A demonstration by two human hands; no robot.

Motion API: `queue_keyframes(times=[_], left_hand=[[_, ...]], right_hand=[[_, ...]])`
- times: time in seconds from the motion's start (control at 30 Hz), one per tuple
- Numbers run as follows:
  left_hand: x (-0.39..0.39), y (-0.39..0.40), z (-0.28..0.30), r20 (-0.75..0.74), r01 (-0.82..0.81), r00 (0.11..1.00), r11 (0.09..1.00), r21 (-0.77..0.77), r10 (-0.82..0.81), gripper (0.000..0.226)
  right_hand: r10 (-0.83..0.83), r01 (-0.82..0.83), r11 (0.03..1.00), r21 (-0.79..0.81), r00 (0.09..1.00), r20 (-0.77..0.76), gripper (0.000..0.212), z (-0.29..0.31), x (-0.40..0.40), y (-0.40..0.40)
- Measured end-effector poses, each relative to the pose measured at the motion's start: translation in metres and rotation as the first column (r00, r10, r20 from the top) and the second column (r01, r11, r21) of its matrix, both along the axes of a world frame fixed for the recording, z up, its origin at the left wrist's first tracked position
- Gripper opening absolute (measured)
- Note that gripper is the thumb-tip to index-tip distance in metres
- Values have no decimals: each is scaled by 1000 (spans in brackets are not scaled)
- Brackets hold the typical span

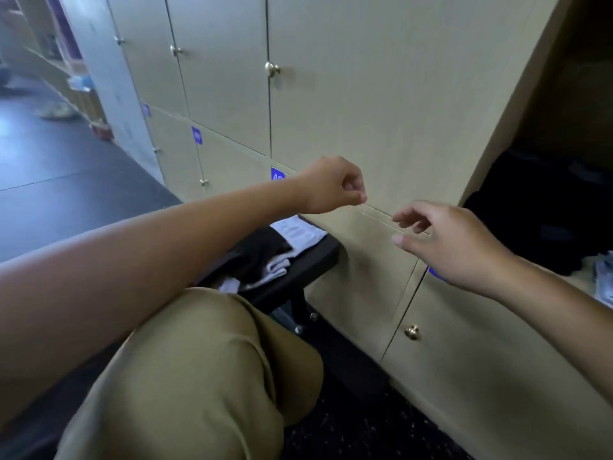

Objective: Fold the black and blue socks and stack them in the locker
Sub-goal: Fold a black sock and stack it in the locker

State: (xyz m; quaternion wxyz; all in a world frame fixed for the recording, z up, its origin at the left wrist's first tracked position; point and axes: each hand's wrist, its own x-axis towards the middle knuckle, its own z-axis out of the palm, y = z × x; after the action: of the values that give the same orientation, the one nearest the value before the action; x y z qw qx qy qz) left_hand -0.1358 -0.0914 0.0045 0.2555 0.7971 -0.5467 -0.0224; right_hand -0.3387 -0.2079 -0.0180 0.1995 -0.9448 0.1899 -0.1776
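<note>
A heap of black fabric (pixel 260 252) with a pale grey sock (pixel 278 265) lies on a black bench (pixel 318 257) below my left forearm. My left hand (pixel 335 187) hovers in front of the beige locker fronts, fingers curled and thumb against forefinger, with nothing visible in it. My right hand (pixel 444 242) floats a little lower and to the right, fingers loosely spread and empty. At the far right an open locker (pixel 544 207) shows dark clothing inside, with pale bluish cloth (pixel 602 280) at its lower edge.
A white printed sheet (pixel 298 232) lies at the bench's far end. Closed locker doors with brass knobs (pixel 272 68) and blue number tags (pixel 277 175) fill the wall ahead. My knee in khaki trousers (pixel 212 366) is below. Dark floor stretches left.
</note>
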Motion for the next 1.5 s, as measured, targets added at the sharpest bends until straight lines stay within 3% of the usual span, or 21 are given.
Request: queue_keyframes(times=[0.3, 0.53, 0.6, 0.77, 0.9, 1.0, 1.23, 1.5], left_hand=[[59, 74, -19, 92, -95, 994, 934, 346, 67, 20], [84, 111, -30, 24, -94, 994, 746, 660, 104, 58], [88, 114, -33, -6, -72, 995, 718, 693, 104, 59], [87, 115, -39, 43, -78, 997, 740, 668, 66, 54], [95, 115, -45, 68, -75, 997, 794, 603, 42, 29], [97, 116, -39, 86, -95, 995, 825, 557, 56, 27], [104, 114, -4, 117, -138, 987, 945, 297, 107, 18], [94, 105, 34, 66, -87, 994, 994, 71, 82, 17]], right_hand=[[62, -64, 998, -26, 995, -80, 20, -8, 26, 23], [115, -120, 992, -28, 984, -136, 25, -14, 42, 38], [131, -137, 990, -29, 978, -160, 25, -15, 45, 41], [134, -140, 990, -24, 973, -189, 25, -17, 48, 45], [136, -143, 989, -25, 972, -193, 24, -17, 49, 45], [139, -144, 989, -12, 969, -206, 23, -18, 48, 44], [132, -135, 991, -3, 974, -184, 24, -15, 45, 40], [115, -108, 986, 126, 992, -46, 26, -12, 48, 42]])
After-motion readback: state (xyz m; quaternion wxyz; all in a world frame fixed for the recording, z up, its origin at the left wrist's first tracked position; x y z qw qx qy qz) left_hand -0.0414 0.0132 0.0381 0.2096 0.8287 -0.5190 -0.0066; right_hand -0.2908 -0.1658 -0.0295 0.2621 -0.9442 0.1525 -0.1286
